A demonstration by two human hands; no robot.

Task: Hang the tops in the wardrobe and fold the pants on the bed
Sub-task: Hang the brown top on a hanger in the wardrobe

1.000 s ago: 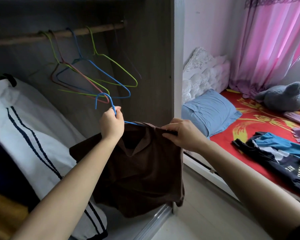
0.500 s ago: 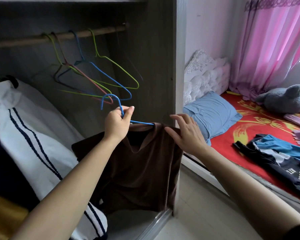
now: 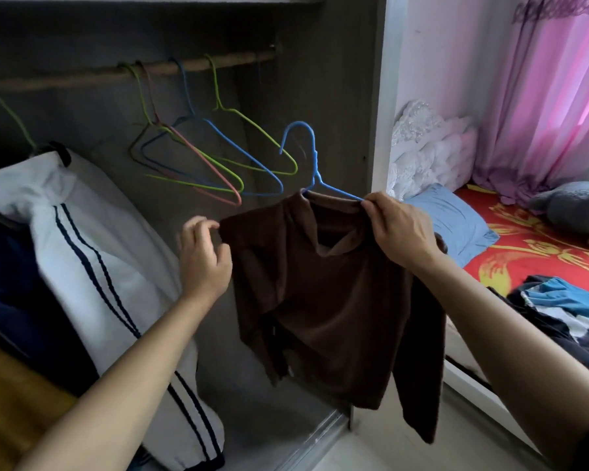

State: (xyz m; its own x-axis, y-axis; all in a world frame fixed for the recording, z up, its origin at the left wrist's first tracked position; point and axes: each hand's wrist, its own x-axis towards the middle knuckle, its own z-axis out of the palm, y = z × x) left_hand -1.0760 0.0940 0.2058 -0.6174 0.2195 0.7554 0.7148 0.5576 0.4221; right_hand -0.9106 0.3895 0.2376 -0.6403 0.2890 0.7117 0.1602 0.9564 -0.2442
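Note:
A brown velvet top (image 3: 334,300) hangs on a blue wire hanger (image 3: 312,164) in front of the open wardrobe. My right hand (image 3: 400,234) pinches the top's right shoulder together with the hanger's arm and carries them. My left hand (image 3: 203,258) pinches the left shoulder edge of the top between thumb and fingers. The hanger's hook is free in the air, below the wooden rail (image 3: 143,71). Several clothes (image 3: 565,311) lie in a dark and blue heap on the red bed (image 3: 531,253) at the right.
Several empty wire hangers (image 3: 204,154) hang on the rail. A white top with dark stripes (image 3: 106,266) and darker garments hang at the left. The wardrobe's side panel (image 3: 383,130) stands beside the bed, with a blue pillow (image 3: 453,222), a grey plush toy (image 3: 575,205) and pink curtains (image 3: 551,96).
My left hand let go of the hanger's neck and moved down to the top's left shoulder. My right hand now carries hanger and top, which spread out and rose.

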